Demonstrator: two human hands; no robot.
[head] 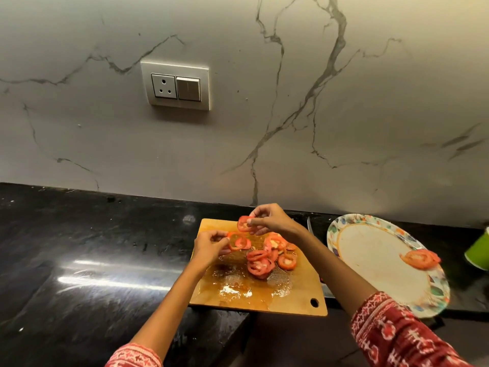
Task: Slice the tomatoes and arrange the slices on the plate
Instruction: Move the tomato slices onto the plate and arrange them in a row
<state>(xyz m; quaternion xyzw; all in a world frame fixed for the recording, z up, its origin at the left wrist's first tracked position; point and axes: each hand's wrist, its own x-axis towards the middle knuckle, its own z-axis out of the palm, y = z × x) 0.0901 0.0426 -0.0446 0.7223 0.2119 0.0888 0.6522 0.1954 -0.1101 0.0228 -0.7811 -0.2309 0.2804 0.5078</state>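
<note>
At a black stone kitchen counter (87,250), I lift tomato slices off a wet wooden cutting board (291,295): my right hand (270,219) pinches one thin slice (243,224) between thumb and fingertips above the board's far edge, while my left hand (209,246) pinches another slice (238,242) lower down, close over the wood. The rest of the cut tomato lies in a loose heap (267,256) at the board's middle, and only a couple of slices (420,258) sit so far on the flowered plate (344,226) to my right, near its rim. The slices look floppy and slick, so I judge that one could tear or slip from my fingers on the way across the gap to the plate. The puddle of juice (246,286) on the board may drip onto the counter, and the board's near edge overhangs the counter's step, so a hard press there might tip it. A knife blade (309,225) shows between board and plate, in the path my wrist would cross. Behind, a veined marble-look wall carries a socket and switch (176,87); a green cup (480,251) stands at far right.
</note>
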